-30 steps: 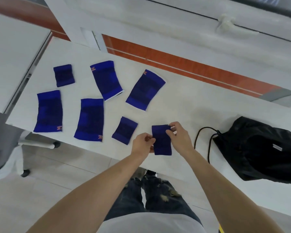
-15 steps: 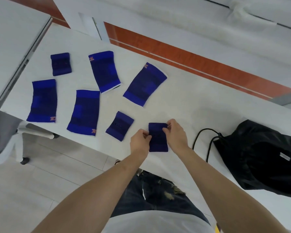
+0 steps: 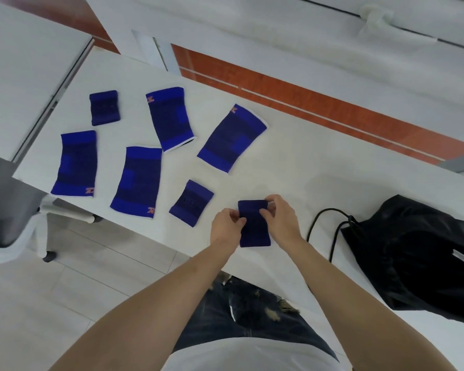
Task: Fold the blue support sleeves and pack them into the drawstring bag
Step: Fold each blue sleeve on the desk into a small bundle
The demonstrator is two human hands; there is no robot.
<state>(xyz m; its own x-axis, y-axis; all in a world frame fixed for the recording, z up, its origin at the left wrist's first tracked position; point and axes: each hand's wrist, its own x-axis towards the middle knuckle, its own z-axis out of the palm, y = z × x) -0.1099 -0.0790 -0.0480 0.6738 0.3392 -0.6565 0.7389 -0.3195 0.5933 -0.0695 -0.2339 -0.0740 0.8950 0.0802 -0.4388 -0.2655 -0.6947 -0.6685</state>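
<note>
A small dark-blue sleeve (image 3: 253, 231) lies near the white table's front edge. My left hand (image 3: 225, 226) pinches its left side and my right hand (image 3: 283, 218) pinches its upper right edge. Left of it rests another small sleeve (image 3: 191, 202), and a third small sleeve (image 3: 104, 107) sits at the far left. Several larger blue sleeves lie flat across the table, among them a left sleeve (image 3: 75, 163), a middle sleeve (image 3: 137, 180) and an angled sleeve (image 3: 232, 137). The black drawstring bag (image 3: 418, 253) lies at the right with its cord (image 3: 322, 218) looped toward my right hand.
The white table (image 3: 332, 188) runs diagonally, with its front edge just below my hands. A grey office chair (image 3: 8, 210) stands at the left below the table's end. Another white desk (image 3: 24, 65) adjoins at the far left. An orange-striped wall runs behind.
Both hands have stayed on the small sleeve with only slight finger shifts. The camera has tilted, so everything sits a little differently in view.
</note>
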